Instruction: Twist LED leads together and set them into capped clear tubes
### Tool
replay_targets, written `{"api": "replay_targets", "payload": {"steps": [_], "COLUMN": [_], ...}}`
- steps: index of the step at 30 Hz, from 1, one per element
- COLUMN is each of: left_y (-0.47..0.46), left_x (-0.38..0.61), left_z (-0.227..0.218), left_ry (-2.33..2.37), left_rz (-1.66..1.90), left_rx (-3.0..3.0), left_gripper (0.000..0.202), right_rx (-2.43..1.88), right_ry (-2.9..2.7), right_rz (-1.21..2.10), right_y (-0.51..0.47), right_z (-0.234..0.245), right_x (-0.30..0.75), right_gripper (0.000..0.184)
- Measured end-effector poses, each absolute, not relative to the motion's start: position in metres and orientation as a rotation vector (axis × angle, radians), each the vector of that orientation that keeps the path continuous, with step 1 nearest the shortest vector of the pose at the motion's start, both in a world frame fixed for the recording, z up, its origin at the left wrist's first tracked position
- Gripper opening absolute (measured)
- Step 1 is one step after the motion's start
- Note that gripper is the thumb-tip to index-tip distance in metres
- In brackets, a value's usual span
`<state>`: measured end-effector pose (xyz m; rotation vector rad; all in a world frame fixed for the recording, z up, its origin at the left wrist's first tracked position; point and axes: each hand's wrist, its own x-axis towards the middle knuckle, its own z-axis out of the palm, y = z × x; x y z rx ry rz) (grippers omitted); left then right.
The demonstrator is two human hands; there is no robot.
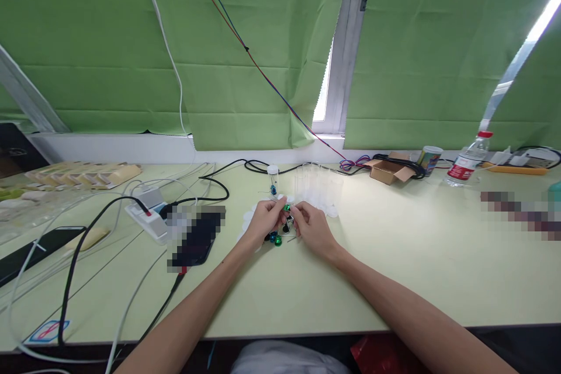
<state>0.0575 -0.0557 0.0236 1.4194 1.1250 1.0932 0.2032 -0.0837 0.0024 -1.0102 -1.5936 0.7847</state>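
Between my two hands, over the middle of the table, is a small shiny green round piece [286,208]. My left hand [268,219] pinches it from the left with thumb and finger. The fingers of my right hand [313,227] close in a pinch at its right side; their exact contact is hard to see. Under the hands lie another green round piece [278,241], a dark blue one [272,237] and some black ones with thin metal pins. Just behind stands a clear tube [272,174] with a white cap and blue pieces near its base.
Several clear tubes [318,184] stand behind my right hand, with white round caps [248,222] scattered around. Leftward are a phone [197,239], a power strip [149,219] and loose cables. A cardboard box [388,170], a can [429,159] and a water bottle [468,160] stand at the back right.
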Motion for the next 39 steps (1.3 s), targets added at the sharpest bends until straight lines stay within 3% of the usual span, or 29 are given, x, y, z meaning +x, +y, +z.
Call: {"api": "replay_targets", "payload": {"steps": [8,13,25,39], "left_y": [-0.0546,-0.0568,-0.059,-0.0548], "left_x": [0.0581,0.0583,0.0591,0.0572], "left_z": [0.0203,0.025,0.0269,0.0189], "left_ry": [1.111,1.144,1.137,1.117], "left_rz": [1.099,1.125,1.136,1.118], "left_rx": [1.442,1.397,1.398,1.532], "left_gripper": [0.049,0.049,0.047,0.051], "right_rx": [-1.051,-1.028,-0.986,-1.053], "right_ry": [-1.607,-1.557,-1.569,-1.609], "right_rz": [0.768,0.801,0.774,0.756], "right_y": [-0.085,-0.086,-0.0839,-0.0836], "right_z": [0.0035,0.003,0.0035,0.0005], "right_x": [0.2021,0.2023,0.202,0.2017], "right_gripper": [0.045,0.031,0.026,0.046]}}
